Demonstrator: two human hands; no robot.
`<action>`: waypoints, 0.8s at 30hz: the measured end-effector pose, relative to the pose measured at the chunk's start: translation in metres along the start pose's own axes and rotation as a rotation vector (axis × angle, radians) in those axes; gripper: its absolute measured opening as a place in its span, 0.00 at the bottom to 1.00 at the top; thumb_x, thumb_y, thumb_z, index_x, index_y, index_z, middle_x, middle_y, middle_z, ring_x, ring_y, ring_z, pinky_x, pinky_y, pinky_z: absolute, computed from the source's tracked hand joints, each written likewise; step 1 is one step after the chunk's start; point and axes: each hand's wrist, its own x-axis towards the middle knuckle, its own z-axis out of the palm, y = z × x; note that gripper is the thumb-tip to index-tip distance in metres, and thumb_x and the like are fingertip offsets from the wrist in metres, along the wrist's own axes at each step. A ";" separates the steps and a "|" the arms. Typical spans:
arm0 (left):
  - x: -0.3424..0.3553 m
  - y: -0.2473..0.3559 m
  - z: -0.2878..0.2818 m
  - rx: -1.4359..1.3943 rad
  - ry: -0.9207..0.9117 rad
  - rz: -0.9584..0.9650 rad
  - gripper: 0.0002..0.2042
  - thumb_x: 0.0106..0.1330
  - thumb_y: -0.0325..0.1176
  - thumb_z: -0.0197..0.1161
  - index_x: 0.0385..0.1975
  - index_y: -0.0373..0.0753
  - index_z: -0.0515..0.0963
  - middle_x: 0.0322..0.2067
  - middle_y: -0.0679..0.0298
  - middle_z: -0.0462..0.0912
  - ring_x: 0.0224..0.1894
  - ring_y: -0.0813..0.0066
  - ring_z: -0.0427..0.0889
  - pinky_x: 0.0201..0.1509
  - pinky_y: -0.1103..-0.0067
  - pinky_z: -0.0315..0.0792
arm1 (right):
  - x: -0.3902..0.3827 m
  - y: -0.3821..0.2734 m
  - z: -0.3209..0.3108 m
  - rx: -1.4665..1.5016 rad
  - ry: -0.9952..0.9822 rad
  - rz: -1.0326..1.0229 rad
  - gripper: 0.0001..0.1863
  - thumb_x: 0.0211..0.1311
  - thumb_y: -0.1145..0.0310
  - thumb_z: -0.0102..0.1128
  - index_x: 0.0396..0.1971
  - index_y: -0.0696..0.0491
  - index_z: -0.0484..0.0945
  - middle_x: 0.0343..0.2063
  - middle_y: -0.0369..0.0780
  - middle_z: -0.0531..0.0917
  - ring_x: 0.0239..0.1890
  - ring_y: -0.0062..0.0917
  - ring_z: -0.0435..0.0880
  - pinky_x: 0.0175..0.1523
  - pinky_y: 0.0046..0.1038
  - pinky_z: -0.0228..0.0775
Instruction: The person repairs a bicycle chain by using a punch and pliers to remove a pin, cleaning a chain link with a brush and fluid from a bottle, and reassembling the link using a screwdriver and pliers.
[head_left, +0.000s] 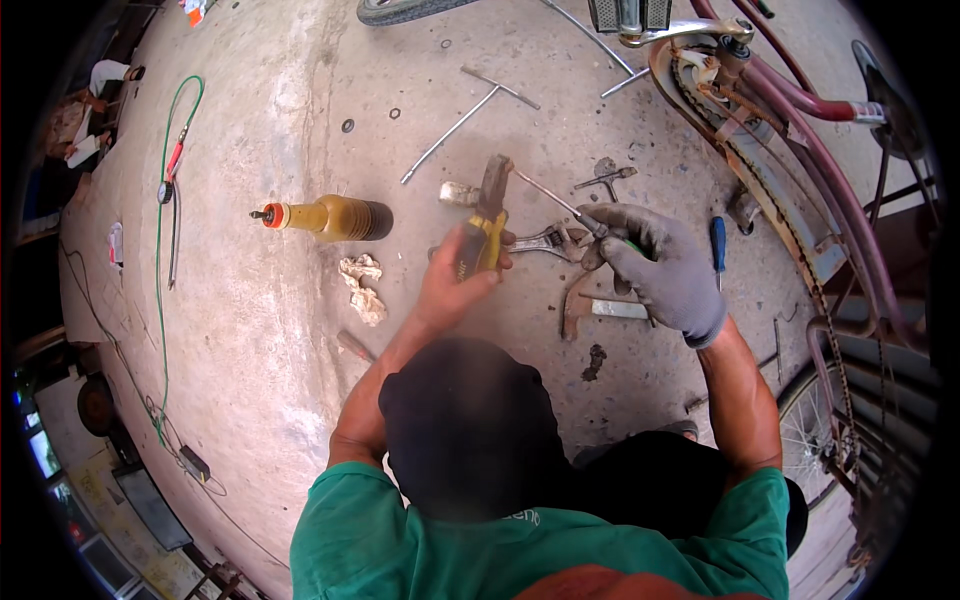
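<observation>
My bare left hand (452, 278) is closed round the yellow-and-black handles of a pair of pliers (489, 215), whose dark jaws point away from me. My right hand (668, 268), in a grey glove, grips a screwdriver (548, 193) with a long thin shaft; a bit of green shows between the fingers, and most of the handle is hidden. The shaft's tip is close beside the plier jaws; whether they touch, I cannot tell. On the ground between my hands lies an adjustable wrench (548, 241). A hammer (612, 308) rests nearer me, below the gloved hand.
A reddish bicycle frame (852, 190) with its chain stands at right. A yellowish bottle (335, 218) lies left of my hands, above a crumpled rag (362, 290). T-handled wrenches (452, 132) lie farther off. A blue-handled tool (718, 243) is right of the glove. A green hose (163, 270) runs along the left.
</observation>
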 end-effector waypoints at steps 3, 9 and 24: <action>-0.003 0.000 -0.007 0.137 0.019 0.015 0.33 0.60 0.29 0.64 0.67 0.32 0.63 0.55 0.54 0.77 0.50 0.70 0.79 0.54 0.72 0.76 | 0.000 0.000 0.003 -0.270 0.087 -0.204 0.22 0.74 0.67 0.53 0.62 0.62 0.76 0.32 0.37 0.87 0.26 0.12 0.79 0.30 0.16 0.68; -0.005 -0.001 -0.009 0.194 0.012 0.055 0.32 0.59 0.26 0.63 0.65 0.32 0.64 0.54 0.55 0.78 0.50 0.71 0.79 0.55 0.73 0.75 | -0.004 -0.003 -0.006 0.038 -0.035 -0.010 0.18 0.73 0.68 0.59 0.57 0.62 0.80 0.29 0.33 0.84 0.22 0.12 0.75 0.28 0.17 0.66; -0.004 -0.007 0.000 0.233 0.063 0.079 0.31 0.60 0.22 0.60 0.67 0.33 0.63 0.53 0.56 0.77 0.50 0.72 0.78 0.54 0.75 0.75 | 0.004 0.023 0.015 -0.812 0.502 -0.634 0.19 0.55 0.73 0.70 0.49 0.52 0.84 0.37 0.44 0.83 0.41 0.42 0.83 0.45 0.37 0.75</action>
